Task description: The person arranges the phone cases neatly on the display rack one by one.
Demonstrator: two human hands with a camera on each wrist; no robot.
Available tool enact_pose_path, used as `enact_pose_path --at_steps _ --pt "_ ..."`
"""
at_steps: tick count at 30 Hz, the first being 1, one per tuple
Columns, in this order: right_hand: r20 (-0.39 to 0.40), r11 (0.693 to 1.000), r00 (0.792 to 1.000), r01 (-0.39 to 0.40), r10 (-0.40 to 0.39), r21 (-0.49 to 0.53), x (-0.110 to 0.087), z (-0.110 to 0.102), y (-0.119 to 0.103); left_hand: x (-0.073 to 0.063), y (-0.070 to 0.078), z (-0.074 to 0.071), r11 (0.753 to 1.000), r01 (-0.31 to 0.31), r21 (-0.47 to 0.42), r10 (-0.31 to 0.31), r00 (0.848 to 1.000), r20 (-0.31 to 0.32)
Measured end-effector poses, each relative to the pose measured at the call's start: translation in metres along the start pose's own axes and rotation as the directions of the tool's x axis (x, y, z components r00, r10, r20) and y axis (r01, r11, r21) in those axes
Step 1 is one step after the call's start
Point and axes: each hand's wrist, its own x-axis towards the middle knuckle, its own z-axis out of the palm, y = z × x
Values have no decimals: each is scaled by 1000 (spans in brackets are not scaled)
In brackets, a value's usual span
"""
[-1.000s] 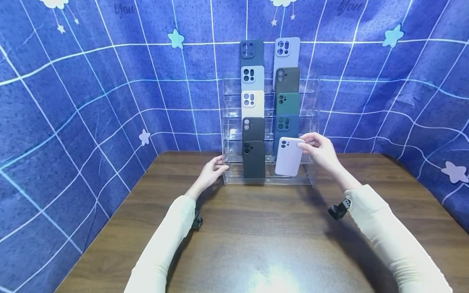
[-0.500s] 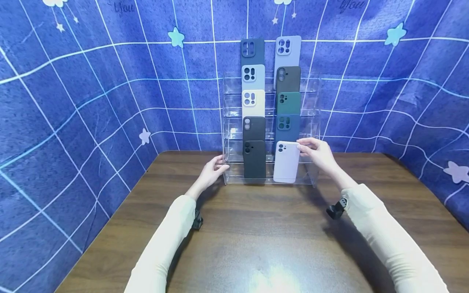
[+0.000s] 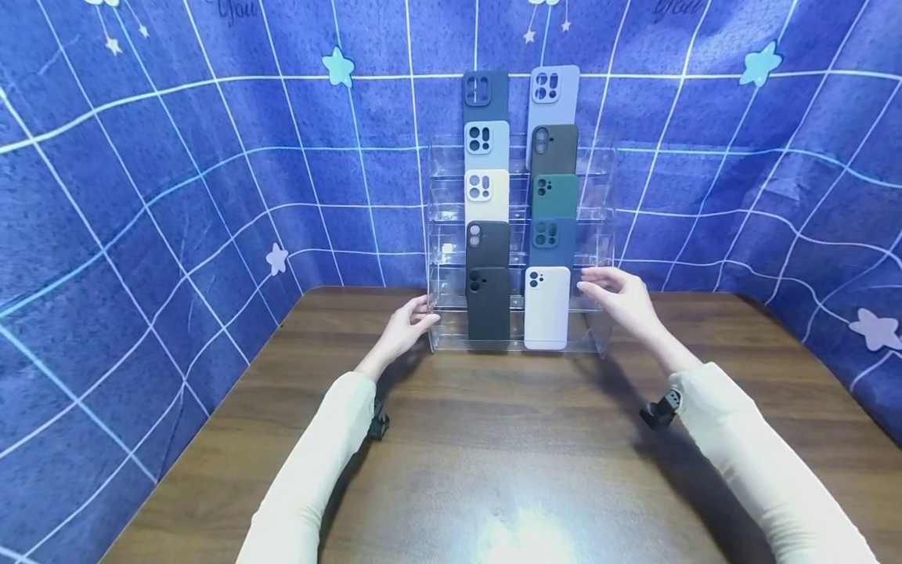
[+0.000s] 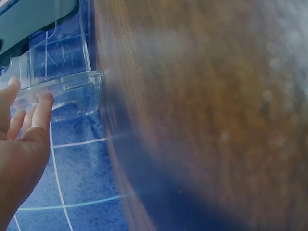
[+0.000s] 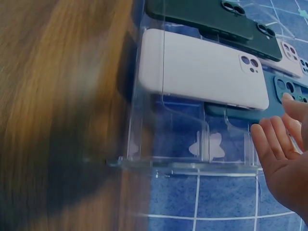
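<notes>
A clear acrylic tiered stand [image 3: 444, 345] holds two columns of phone cases. In its lowest tier, the pale lavender phone case [image 3: 546, 309] stands upright in the right column, beside a black phone case [image 3: 488, 305]. My right hand [image 3: 623, 296] is just right of the lavender case, fingers apart and holding nothing; the right wrist view shows a gap between its fingertips and the case [image 5: 202, 67]. At the stand's left side panel rests my left hand [image 3: 403, 327], its thumb and fingers loosely extended at the clear edge [image 4: 72, 79].
Above stand more cases: navy [image 3: 486, 98], light blue [image 3: 486, 146], cream [image 3: 486, 196], green [image 3: 554, 196] and blue [image 3: 553, 243], among others. The wooden table [image 3: 451, 439] runs to a blue gridded cloth [image 3: 338, 180] behind the stand.
The lavender case, tilted in my right fingers a second ago, was lowered into the lowest tier and straightened. My right hand has let go and moved slightly right. The left hand stayed put.
</notes>
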Motion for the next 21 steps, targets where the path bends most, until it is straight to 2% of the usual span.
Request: enact_pose_path --at_steps 4,7,10,13,17,21 --pt "-10 999 1000 15 -15 -41 -5 -7 2 0 2 2 1000 5 -5 -5 1000 2" --pt "-22 996 999 31 -32 -79 -5 -11 20 -1 4 2 1000 5 8 -5 1000 9" --pt "-17 994 999 35 -37 -103 -9 -13 23 -4 5 0 1000 11 12 -11 1000 27" --pt "-5 992 999 49 -50 -118 -13 -17 25 -7 7 -2 998 -4 61 2 1000 29" --pt "-27 981 997 71 -77 -178 -17 -26 29 -15 12 -11 985 -66 158 74 996 -41" --pt "-37 959 995 76 -89 -271 -21 -37 34 -29 20 -28 957 -142 254 172 980 -102"
